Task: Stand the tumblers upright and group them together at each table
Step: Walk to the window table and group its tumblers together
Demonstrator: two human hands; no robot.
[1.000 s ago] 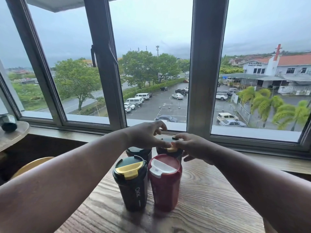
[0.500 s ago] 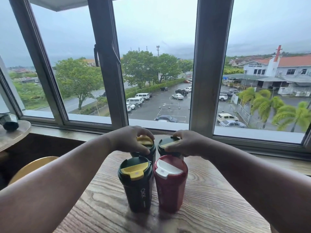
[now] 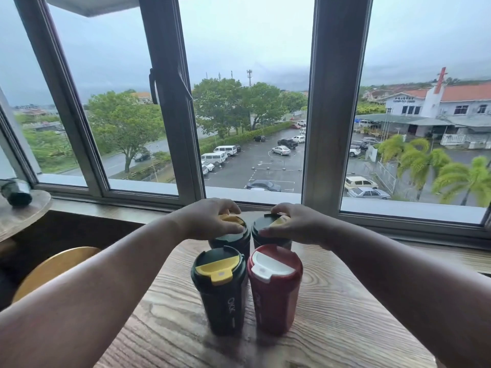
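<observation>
Tumblers: four upright, clustered on tabletop [image 3: 345, 301]. Your left hand [image 3: 210, 220] grips back-left tumbler [image 3: 233, 239] lid, right hand [image 3: 297, 224] back-right tumbler [image 3: 261, 232] lid. Slide both snug against front pair, bases flat, no tipping.

Overcast window daylight, dim backlit foreground, wide-angle edge distortion

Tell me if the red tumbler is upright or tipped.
Upright: the red tumbler stands on its base on the wooden table, white lid on top.
</observation>
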